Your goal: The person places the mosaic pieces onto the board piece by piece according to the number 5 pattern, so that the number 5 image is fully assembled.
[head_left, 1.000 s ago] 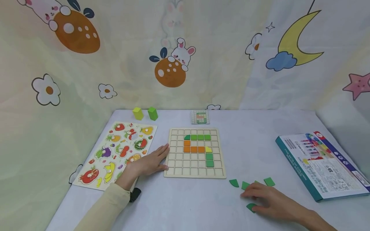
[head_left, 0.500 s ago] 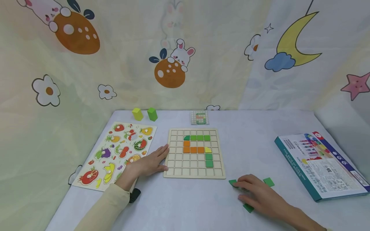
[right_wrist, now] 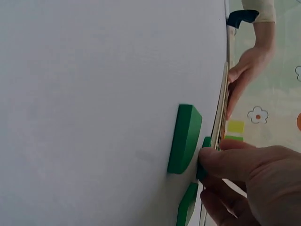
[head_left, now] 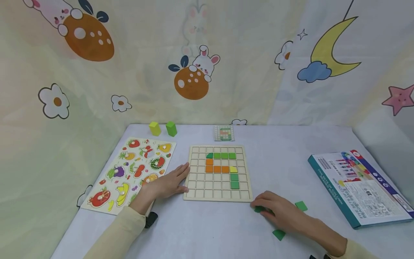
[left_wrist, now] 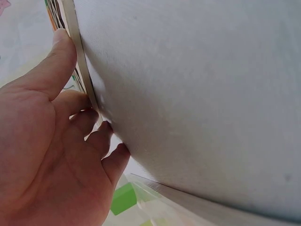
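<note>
A wooden grid board (head_left: 200, 194) bears green, orange and yellow tiles set in an angular S-like shape. My left hand (head_left: 166, 182) rests along its left edge, fingers extended; in the left wrist view the thumb (left_wrist: 61, 59) touches the board's side. Just off the board's lower right corner, my right hand (head_left: 284, 212) pinches a dark green quarter-round tile (head_left: 258, 209) between thumb and fingers. Another quarter-round green tile (head_left: 279, 235) lies below that hand, and a green square tile (head_left: 301, 205) lies behind it. The hand hides part of the table there.
A fruit picture puzzle (head_left: 111, 187) lies at the left. Behind it stand a yellow block (head_left: 155, 128) and a green block (head_left: 171, 129). A small pattern card (head_left: 224, 133) sits behind the board, and a flat box (head_left: 359, 190) lies at the right.
My right hand has moved left over the loose green tiles towards the board, and its thumb and fingers have come together on the quarter-round tile. The left hand stays put.
</note>
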Available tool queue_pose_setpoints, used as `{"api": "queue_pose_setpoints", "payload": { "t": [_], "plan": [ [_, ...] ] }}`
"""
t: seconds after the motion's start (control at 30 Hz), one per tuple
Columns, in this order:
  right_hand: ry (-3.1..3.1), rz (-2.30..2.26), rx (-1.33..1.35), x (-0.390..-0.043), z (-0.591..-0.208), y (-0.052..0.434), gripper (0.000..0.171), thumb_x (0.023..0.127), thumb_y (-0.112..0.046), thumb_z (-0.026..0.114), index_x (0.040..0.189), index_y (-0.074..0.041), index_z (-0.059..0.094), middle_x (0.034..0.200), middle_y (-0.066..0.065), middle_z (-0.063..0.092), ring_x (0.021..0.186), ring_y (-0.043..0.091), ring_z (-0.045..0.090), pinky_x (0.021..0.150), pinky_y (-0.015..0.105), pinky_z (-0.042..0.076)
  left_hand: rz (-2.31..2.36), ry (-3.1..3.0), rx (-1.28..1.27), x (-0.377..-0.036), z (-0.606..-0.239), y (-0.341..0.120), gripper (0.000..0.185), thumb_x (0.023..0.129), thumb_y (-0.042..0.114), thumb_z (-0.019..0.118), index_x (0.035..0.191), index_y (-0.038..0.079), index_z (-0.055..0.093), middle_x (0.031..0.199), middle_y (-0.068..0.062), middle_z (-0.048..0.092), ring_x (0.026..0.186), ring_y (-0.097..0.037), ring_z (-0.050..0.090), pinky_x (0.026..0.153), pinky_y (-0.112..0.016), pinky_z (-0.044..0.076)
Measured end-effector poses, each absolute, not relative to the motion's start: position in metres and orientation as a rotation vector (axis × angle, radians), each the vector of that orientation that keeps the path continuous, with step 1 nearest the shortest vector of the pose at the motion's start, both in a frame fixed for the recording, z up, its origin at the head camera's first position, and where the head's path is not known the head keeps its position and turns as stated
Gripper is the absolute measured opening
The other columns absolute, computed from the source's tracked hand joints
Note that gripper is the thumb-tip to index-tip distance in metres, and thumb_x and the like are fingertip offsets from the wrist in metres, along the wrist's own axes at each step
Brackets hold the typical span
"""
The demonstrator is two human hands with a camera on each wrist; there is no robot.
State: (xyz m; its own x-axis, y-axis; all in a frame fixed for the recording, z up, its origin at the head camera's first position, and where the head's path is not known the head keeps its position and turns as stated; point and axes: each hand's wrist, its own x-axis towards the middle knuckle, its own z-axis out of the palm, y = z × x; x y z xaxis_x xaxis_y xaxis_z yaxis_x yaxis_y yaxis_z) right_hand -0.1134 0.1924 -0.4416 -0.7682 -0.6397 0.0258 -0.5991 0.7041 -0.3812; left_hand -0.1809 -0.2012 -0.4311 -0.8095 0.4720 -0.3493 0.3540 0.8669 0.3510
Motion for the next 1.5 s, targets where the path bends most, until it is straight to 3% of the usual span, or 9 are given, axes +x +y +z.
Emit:
{"api": "queue_pose_setpoints", "payload": {
  "t": [0.2, 0.43, 0.77, 1.07, 1.5],
  "plan": [
    [2.599, -0.682, -1.109, -0.124, -0.436, 0.195, 0.041, 0.086, -0.002, 0.069, 0.118, -0.027, 0.068, 0.116, -0.015, 0.063, 0.106, 0.006, 0.058, 0.09, 0.024, 0.053, 0.382, 2.606, 0.601, -0.18, -0.432, -0.202, 0.083, 0.094, 0.046, 0.055, 0.157, 0.016, 0.01, 0.165, 0.0, 0.001, 0.153, -0.023, 0.004, 0.121, -0.043, 0.022],
    [2.665, -0.626, -0.985, -0.129, -0.429, 0.194, 0.046, 0.083, -0.015, 0.075, 0.127, -0.024, 0.064, 0.125, -0.007, 0.059, 0.111, 0.012, 0.058, 0.09, 0.027, 0.054, 0.387, 2.602, 0.613, -0.18, -0.428, -0.202, 0.083, 0.095, 0.045, 0.055, 0.157, 0.013, 0.009, 0.165, -0.002, 0.001, 0.153, -0.025, 0.005, 0.12, -0.045, 0.023],
    [2.659, -0.616, -1.054, -0.132, -0.435, 0.191, 0.041, 0.083, -0.01, 0.074, 0.122, -0.019, 0.066, 0.113, -0.007, 0.065, 0.096, 0.004, 0.057, 0.082, 0.024, 0.055, 0.373, 2.606, 0.607, -0.181, -0.432, -0.202, 0.084, 0.094, 0.048, 0.054, 0.157, 0.016, 0.008, 0.165, 0.0, 0.0, 0.153, -0.023, 0.005, 0.12, -0.043, 0.023],
    [2.66, -0.634, -1.058, -0.134, -0.433, 0.189, 0.039, 0.084, -0.011, 0.074, 0.121, -0.019, 0.067, 0.114, -0.01, 0.065, 0.099, 0.003, 0.058, 0.085, 0.024, 0.055, 0.352, 2.612, 0.615, -0.182, -0.431, -0.203, 0.084, 0.094, 0.049, 0.054, 0.157, 0.017, 0.008, 0.165, 0.001, 0.0, 0.153, -0.022, 0.005, 0.12, -0.043, 0.023],
    [2.788, -0.541, -1.248, -0.163, -0.43, 0.14, 0.034, 0.084, -0.011, 0.074, 0.117, -0.015, 0.069, 0.112, -0.005, 0.066, 0.104, 0.012, 0.059, 0.088, 0.029, 0.053, 0.394, 2.596, 0.585, -0.181, -0.429, -0.201, 0.085, 0.093, 0.047, 0.056, 0.157, 0.017, 0.008, 0.165, 0.001, 0.0, 0.153, -0.022, 0.004, 0.121, -0.044, 0.022]
  ]
}}
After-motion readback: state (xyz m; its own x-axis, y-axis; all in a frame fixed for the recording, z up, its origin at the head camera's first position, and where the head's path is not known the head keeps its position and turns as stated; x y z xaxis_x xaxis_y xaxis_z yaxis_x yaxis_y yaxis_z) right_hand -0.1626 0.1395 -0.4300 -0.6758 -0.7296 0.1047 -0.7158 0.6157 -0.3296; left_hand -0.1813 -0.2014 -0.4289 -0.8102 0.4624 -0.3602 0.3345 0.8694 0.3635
